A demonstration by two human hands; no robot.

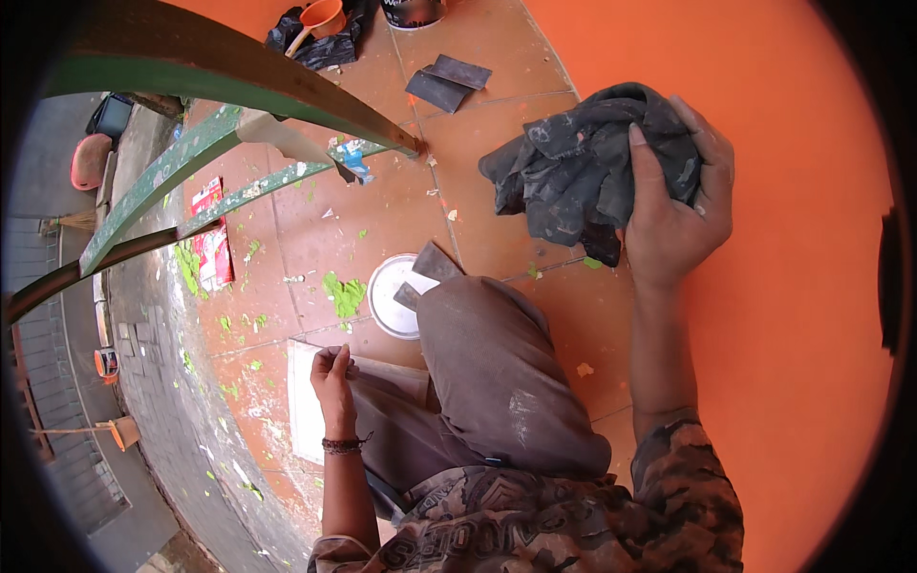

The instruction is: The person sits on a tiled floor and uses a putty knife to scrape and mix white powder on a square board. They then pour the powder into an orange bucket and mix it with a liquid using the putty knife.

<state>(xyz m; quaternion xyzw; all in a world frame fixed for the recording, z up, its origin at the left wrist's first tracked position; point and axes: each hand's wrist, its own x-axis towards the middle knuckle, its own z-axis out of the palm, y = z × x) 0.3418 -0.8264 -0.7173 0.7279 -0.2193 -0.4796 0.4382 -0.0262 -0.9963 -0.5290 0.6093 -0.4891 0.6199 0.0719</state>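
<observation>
Head camera, looking down: a person sits on a terracotta tiled floor point(315, 239) beside an orange wall point(793, 286), the right hand point(673, 205) raised and pressing a crumpled dark grey rag point(583, 162) against the base of that wall. The rag is bunched into thick folds, blotched with paler grey smears, and hangs partly over the seam where floor meets wall. The right grip is closed on the rag: the thumb lies across its front, the fingers wrap round its far side, and the wrist is bent upward from a bare forearm that rises out of a camouflage-patterned sleeve point(683, 497).

The left hand point(331, 368) rests low, near the person's bent knee in brown trousers point(497, 382). Its fingers curl loosely at the edge of a pale flat sheet point(306, 401) lying on the floor; whether they pinch the sheet or merely touch it cannot be told. A beaded band point(342, 444) circles the left wrist.

Just beyond the knee lies a round white lid point(392, 291) with a dark scraper blade point(435, 263) lying across it. Flakes of green paint point(344, 294) are scattered over the tiles. A curved green railing point(191, 181) with peeling paint crosses the upper left. Farther off, at the top, two dark sheets of abrasive paper point(447, 81) lie on the tiles, well apart from the rag, and an orange scoop point(320, 19) sits on a black cloth.
</observation>
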